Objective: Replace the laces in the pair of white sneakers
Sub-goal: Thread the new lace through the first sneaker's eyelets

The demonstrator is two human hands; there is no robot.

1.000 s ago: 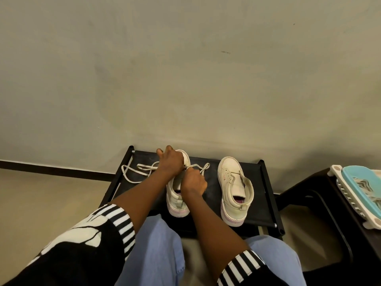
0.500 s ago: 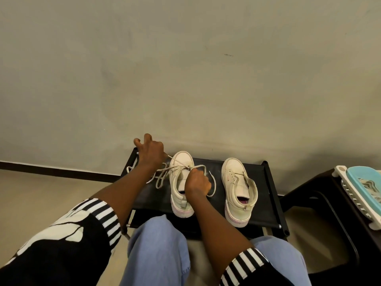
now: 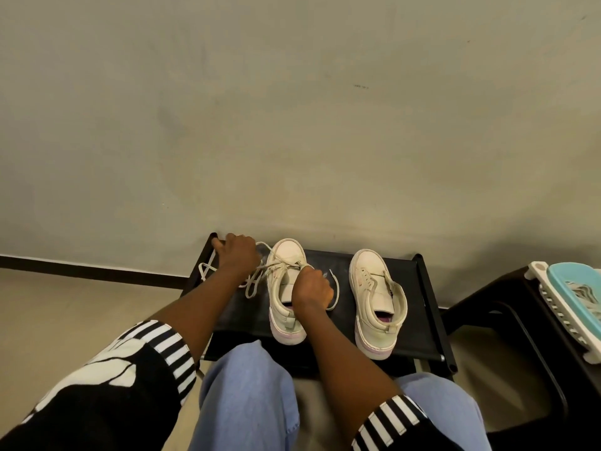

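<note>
Two white sneakers stand toes away from me on a black shelf point(image 3: 413, 320). The left sneaker point(image 3: 286, 288) has a cream lace point(image 3: 252, 283) threaded through its front eyelets. My left hand point(image 3: 239, 255) grips one end of that lace, drawn out to the left of the shoe near the shelf's back left corner. My right hand point(image 3: 310, 288) sits over the shoe's tongue and pinches the other lace end, whose tip hangs to the right. The right sneaker point(image 3: 377, 297) has no lace, its tongue lying loose.
A plain wall rises right behind the shelf. At the right stands a dark stool point(image 3: 507, 320) carrying a white and blue basket point(image 3: 566, 307) with laces inside. My knees in blue jeans point(image 3: 250, 395) are just in front of the shelf.
My left hand has pulled its lace end away from the left sneaker, out to the shelf's back left corner. My right hand has stayed over the tongue.
</note>
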